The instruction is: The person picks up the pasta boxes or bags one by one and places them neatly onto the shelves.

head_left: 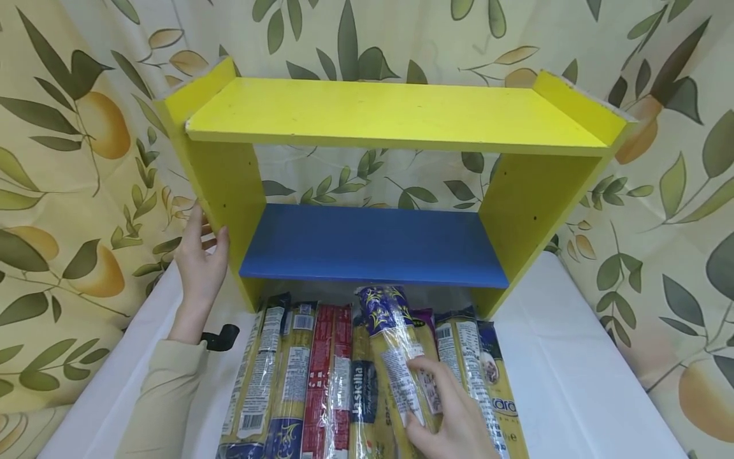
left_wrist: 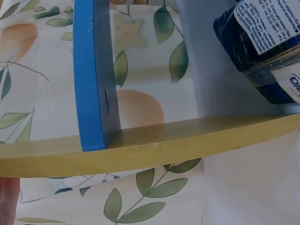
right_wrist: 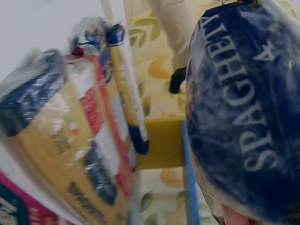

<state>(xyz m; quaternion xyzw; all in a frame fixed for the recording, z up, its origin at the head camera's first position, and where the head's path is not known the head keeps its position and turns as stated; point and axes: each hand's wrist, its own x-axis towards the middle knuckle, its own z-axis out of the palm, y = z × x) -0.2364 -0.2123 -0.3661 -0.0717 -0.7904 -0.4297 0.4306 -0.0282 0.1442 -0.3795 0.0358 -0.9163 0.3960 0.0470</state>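
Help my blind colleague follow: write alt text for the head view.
A right hand grips a pasta packet above a row of packets, while the left hand touches the side of a yellow shelf unit with a blue shelf.

My left hand [left_wrist: 8, 200] was cut off at left wrist view's corner. My right hand [head_left: 450, 408] covered part of held packet [head_left: 387, 319], ran off head view's bottom. Other packets [right_wrist: 61, 136] blurred in right wrist view; fine print [head_left: 268, 347] was too small to read.
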